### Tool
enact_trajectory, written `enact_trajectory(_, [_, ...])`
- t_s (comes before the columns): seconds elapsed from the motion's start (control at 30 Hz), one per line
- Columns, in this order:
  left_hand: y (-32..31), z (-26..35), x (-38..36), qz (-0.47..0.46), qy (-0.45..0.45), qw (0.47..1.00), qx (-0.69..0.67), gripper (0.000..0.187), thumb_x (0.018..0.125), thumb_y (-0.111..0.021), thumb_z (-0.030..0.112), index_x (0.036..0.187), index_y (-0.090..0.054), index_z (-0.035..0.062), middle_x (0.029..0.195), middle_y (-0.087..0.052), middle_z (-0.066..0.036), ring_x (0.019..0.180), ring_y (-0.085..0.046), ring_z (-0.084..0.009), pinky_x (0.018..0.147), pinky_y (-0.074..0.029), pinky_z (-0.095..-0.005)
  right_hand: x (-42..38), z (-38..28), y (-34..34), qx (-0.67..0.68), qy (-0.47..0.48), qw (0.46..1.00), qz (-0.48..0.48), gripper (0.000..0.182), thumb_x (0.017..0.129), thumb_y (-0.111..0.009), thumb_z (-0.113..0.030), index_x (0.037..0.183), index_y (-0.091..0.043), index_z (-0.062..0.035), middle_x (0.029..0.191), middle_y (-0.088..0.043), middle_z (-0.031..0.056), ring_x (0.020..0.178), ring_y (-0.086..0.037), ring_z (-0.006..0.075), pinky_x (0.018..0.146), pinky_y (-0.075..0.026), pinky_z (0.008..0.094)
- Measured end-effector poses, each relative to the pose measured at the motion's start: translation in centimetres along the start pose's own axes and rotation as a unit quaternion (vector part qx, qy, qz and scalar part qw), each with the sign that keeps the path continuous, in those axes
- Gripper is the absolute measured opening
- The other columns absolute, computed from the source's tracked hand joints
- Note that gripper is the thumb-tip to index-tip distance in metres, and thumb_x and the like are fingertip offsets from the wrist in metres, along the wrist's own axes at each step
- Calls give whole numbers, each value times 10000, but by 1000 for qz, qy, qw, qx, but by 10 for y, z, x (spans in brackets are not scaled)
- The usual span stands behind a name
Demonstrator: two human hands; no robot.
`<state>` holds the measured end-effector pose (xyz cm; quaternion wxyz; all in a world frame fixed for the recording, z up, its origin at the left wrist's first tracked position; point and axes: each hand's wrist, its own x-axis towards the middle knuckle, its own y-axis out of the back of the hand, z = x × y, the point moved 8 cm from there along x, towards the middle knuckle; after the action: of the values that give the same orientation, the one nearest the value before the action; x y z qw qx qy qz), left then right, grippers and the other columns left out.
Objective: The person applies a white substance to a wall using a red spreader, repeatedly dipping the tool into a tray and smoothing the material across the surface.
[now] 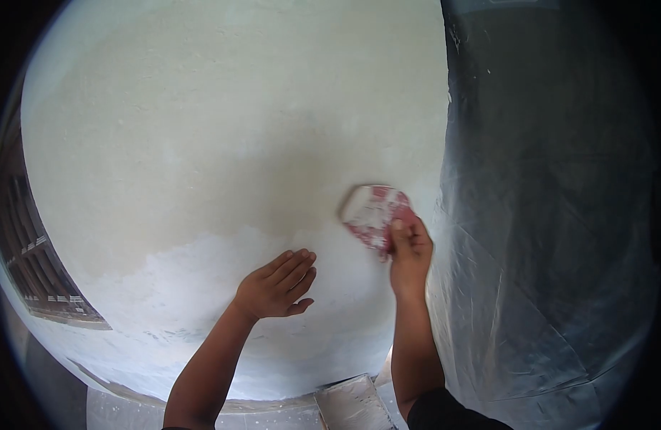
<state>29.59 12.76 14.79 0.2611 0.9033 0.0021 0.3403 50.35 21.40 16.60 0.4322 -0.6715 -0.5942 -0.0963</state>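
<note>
My right hand (409,247) grips a red scraper (373,210) smeared with white filler and presses its blade flat against the wall (201,143). My left hand (280,285) rests flat on the wall below and left of the scraper, fingers together and pointing up to the right, holding nothing. The lower part of the wall carries a whiter, fresh coat (201,287); the upper part is cream and dry.
Clear plastic sheeting (545,215) hangs over the surface right of the wall. A flat board with white filler (352,403) lies below, between my forearms. At the far left is a window opening with railings (36,265).
</note>
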Motion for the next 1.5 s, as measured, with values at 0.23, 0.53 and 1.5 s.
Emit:
enact_trajectory(0.23, [-3,0,-1,-2,-3,1000,4,396,821,-637,404,1047,-645,80,1242,-613,-111,1193,-568,-251,1023,-464,-388,4,9,45,-13,0,996,90,171,962,-579,-192,1003,-589,-26,736,-580,-5,552,-457,47,456,-347,219])
enact_trajectory(0.53, [1,0,3,-9,8,1000,-4,373,828,-622,372,1041,-628,66,1248,-601,-109,1203,-557,-236,1043,-446,-366,-29,-56,-61,-544,513,660,-76,375,876,-568,-34,1250,-592,-31,1300,-568,154,1219,-511,416,945,-507,455])
enact_trajectory(1.5, [0,0,4,-4,3,1000,-3,400,794,-652,387,1034,-640,67,1254,-603,-116,1197,-564,-251,1037,-449,-386,17,-33,-33,-45,-14,997,-64,262,910,-626,-59,1138,-521,18,858,-637,29,694,-564,53,559,-497,216])
